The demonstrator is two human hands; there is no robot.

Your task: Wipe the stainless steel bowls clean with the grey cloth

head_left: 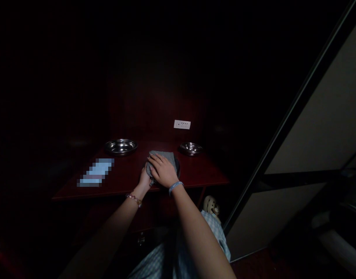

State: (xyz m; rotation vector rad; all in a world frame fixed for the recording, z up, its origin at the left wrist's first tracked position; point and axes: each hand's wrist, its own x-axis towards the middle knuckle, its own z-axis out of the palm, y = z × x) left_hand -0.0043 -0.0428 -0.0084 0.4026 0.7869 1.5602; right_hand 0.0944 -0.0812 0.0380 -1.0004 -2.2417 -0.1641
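Note:
A grey cloth (168, 155) is spread over a dark round dish (178, 167), of which only the right edge shows, near the table's front edge. My right hand (163, 171) lies over the cloth from above, its fingers extended and pressing it down. From the left and below, my left hand (144, 179) grips the side of the dish and cloth, its fingers mostly hidden. To the back left stands a wide shiny metal dish (121, 147). Small stacked metal bowls (190, 148) stand at the back right.
The dark red table (120, 182) meets a wall with a white socket panel (182, 124). A blurred bluish flat item (97, 171) lies at its left. A pale clog (210, 204) shows below, and a framed panel (306, 131) stands at right.

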